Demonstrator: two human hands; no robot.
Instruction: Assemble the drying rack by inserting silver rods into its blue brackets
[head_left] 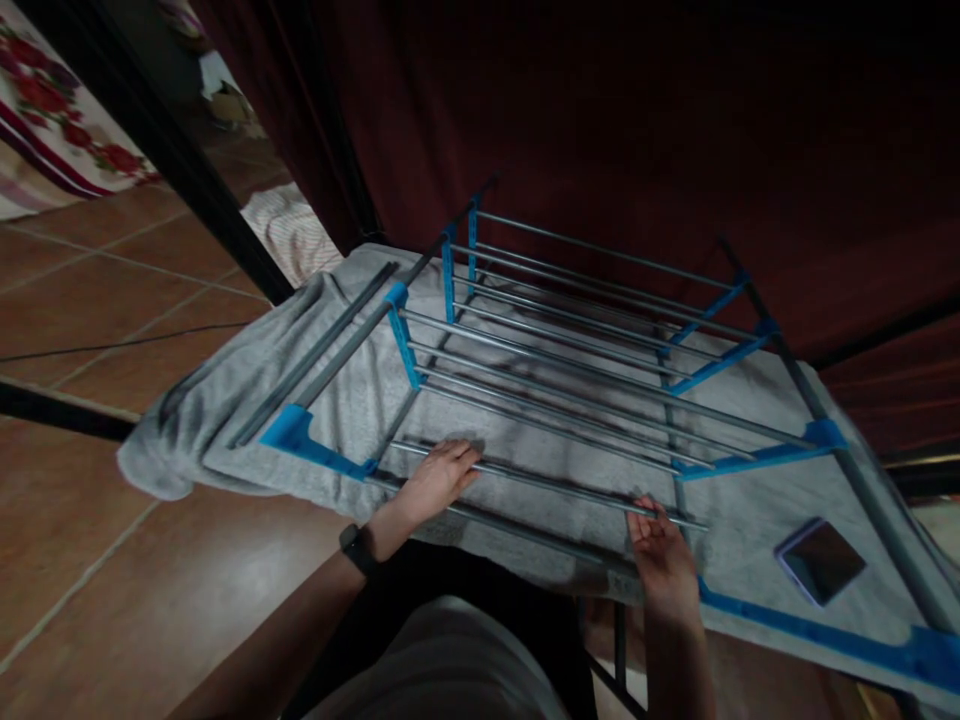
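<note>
A thin grey metal tube [551, 484] lies across the near side of a part-built rack. My left hand [441, 478], a dark watch on its wrist, is closed over the tube near its left end. Toward the other end, my right hand [660, 540] holds the same tube from below, palm turned up, with the fingertips around it. The rack frame [540, 355] has several parallel metal rods joined by blue plastic brackets [405, 335]. A thicker, darker tube [536, 538] runs parallel along the near edge, partly hidden by my left hand.
Under the rack is a grey blanket [232, 375] on a raised surface. Loose dark tubes [315, 355] lie at its left. A phone [820, 562] rests at the right. A black bed post [165, 150] stands left; dark red curtains [600, 120] hang behind. The floor [75, 520] is tiled.
</note>
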